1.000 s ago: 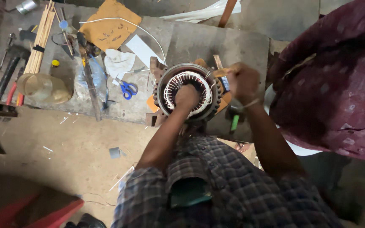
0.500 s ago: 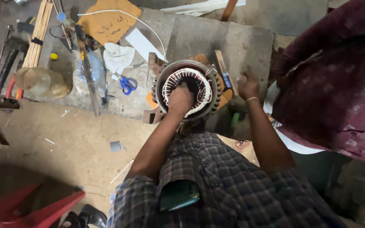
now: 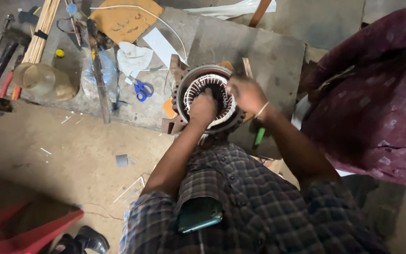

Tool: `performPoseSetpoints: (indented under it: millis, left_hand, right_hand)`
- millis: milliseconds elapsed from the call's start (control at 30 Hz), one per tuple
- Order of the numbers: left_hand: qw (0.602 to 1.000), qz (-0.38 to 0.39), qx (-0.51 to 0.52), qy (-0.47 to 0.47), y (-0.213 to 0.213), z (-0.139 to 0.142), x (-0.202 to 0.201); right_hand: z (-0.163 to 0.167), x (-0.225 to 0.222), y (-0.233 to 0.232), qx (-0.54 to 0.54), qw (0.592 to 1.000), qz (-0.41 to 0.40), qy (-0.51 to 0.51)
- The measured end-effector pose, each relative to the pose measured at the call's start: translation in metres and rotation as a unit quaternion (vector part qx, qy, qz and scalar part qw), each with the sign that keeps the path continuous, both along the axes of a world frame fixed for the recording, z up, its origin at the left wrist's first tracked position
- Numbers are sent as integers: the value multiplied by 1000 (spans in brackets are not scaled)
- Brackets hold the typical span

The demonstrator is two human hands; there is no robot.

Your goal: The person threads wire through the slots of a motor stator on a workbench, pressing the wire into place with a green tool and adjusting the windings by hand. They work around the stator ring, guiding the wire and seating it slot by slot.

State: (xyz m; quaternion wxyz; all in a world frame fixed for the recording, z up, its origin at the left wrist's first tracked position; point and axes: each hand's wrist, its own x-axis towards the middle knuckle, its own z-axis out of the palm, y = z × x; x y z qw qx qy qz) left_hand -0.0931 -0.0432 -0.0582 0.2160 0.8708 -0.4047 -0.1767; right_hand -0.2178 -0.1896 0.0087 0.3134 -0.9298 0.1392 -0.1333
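Observation:
A round motor stator (image 3: 194, 77), with a dark toothed rim and white-lined copper winding inside, sits on a grey slab (image 3: 269, 51). My left hand (image 3: 203, 107) is curled into a fist in the stator's bore, against its near inner wall. My right hand (image 3: 246, 93) lies over the right side of the rim, fingers bent toward the winding; what it holds is hidden. A white band is on that wrist.
Blue-handled scissors (image 3: 142, 89), a white cloth (image 3: 132, 59), a clear jar on its side (image 3: 43, 81), a bundle of wooden sticks (image 3: 41, 28) and brown cardboard (image 3: 125, 19) lie left of the stator. A person in a maroon garment (image 3: 372, 103) stands at right. A green-handled tool (image 3: 259, 136) lies near.
My right hand has come in from beyond the stator's right side onto its rim. My left hand has stayed in the bore.

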Motion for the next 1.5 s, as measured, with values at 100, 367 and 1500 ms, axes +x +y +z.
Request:
performPoseSetpoints:
  millis: [100, 367, 1500]
  left_hand:
    - [1000, 12, -20, -1, 1, 3, 0]
    - [996, -50, -76, -10, 6, 12, 3]
    - [979, 50, -181, -75, 190, 90, 41]
  right_hand:
    - [-2, 7, -19, 93, 994, -32, -37]
    - [5, 4, -24, 114, 991, -65, -18]
    - [-6, -8, 2, -155, 979, -73, 106]
